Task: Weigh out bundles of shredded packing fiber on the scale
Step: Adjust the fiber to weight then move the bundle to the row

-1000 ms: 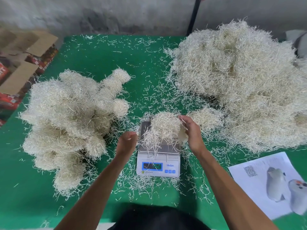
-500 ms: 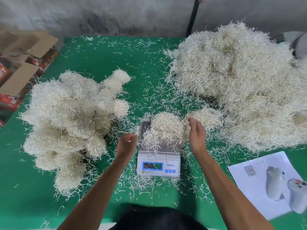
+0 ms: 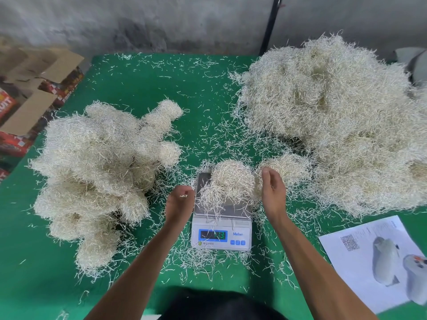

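Left hand (image 3: 179, 203) pinches a few strands beside scale (image 3: 221, 234) at frame center, right hand (image 3: 272, 192) relaxed w/ fingers loose, just right of fiber bundle (image 3: 227, 181) on pan.

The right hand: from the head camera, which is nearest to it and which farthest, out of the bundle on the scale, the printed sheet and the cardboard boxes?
From the right hand:
1. Bundle on the scale, just to its left.
2. Printed sheet, on the table's near right.
3. Cardboard boxes, beyond the table's far left edge.

Two bare forearms, no sleeves, dark garment (image 3: 217, 306) at chest
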{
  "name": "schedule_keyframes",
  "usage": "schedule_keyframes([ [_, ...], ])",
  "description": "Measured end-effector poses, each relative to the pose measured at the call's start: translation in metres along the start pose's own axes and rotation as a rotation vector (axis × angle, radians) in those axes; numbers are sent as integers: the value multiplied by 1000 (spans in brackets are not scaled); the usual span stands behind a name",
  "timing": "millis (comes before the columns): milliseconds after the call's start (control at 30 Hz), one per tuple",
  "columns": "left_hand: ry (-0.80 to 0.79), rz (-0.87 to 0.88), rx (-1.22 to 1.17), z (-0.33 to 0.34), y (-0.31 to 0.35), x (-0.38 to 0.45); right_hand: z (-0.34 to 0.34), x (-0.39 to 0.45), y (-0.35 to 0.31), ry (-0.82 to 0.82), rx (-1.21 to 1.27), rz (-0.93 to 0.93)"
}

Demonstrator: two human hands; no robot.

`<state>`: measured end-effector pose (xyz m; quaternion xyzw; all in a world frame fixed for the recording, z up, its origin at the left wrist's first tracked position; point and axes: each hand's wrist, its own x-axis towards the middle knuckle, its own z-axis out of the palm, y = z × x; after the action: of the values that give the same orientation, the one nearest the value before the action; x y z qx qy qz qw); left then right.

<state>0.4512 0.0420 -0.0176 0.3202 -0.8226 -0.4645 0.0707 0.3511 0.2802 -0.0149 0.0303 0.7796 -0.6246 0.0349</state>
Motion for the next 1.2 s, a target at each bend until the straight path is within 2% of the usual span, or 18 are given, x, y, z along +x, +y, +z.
schedule_keyframes([
  [167,-14,48,37,4,1,-2,4,3,-1,-14,0,12],
  [300,-95,149,338,24,3,-6,13,4,-6,-50,-153,-84],
  [400,-40,191,549,42,12,-3,27,5,-16,-200,-474,-303],
  [467,-29,187,601,52,18,2,38,7,-20,-313,-686,-500],
  [500,-35,190,609,55,21,4,43,8,-21,-347,-734,-534],
  [600,-100,219,524,56,21,8,52,11,-23,-336,-709,-441],
  [667,-167,181,317,49,13,14,54,17,-21,-332,-728,-413],
  [767,-128,0,26,19,-2,28,50,26,-20,-341,-782,-374],
  [867,-37,-266,-170,-16,-20,46,50,33,-20,-343,-774,-347],
  [967,25,-498,-590,-43,-29,53,55,39,-26,-305,-757,-338],
  [1000,53,-529,-674,-52,-31,54,55,41,-28,-283,-744,-334],
  [1033,63,-503,-658,-62,-32,55,55,44,-31,-267,-738,-335],
  [1133,87,-241,-251,-86,-33,57,52,50,-35,-244,-743,-339],
  [1200,82,-79,-88,-98,-24,57,56,51,-37,-240,-774,-347],
])
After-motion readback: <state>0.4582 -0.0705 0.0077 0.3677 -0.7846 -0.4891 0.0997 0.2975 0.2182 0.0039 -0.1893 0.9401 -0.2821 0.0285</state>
